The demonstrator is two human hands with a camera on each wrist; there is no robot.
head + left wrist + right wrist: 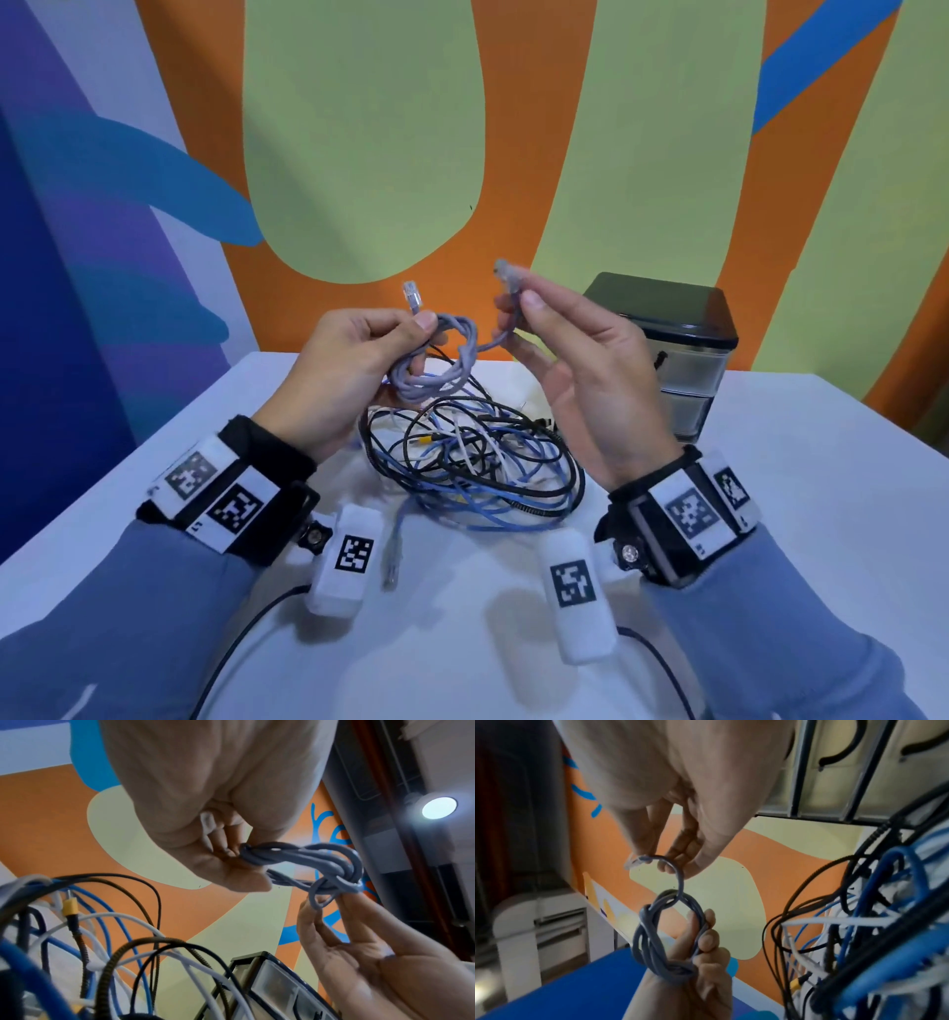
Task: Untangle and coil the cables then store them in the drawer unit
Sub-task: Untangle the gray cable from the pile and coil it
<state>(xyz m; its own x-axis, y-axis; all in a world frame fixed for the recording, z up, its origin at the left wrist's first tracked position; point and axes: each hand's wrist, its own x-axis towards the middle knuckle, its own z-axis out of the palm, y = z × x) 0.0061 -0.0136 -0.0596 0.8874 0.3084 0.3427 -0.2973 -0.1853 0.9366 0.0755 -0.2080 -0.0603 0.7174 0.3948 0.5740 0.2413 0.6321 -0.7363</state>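
Above the white desk I see my left hand gripping the coiled grey ethernet cable, my right hand pinching its free plug end.

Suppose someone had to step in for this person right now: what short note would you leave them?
Left hand: grips the coiled grey cable, held above the table.
Right hand: pinches that cable's free end just below its clear plug.
Done: the grey cable is out of the heap and mostly wound into a small coil; the last bit of tail is still loose.
Left: finish off that tail, then put the coil in the drawer unit, which stands at the back right with its drawers closed.
Then: the tangled pile of blue, black and white cables on the table is still to be sorted.
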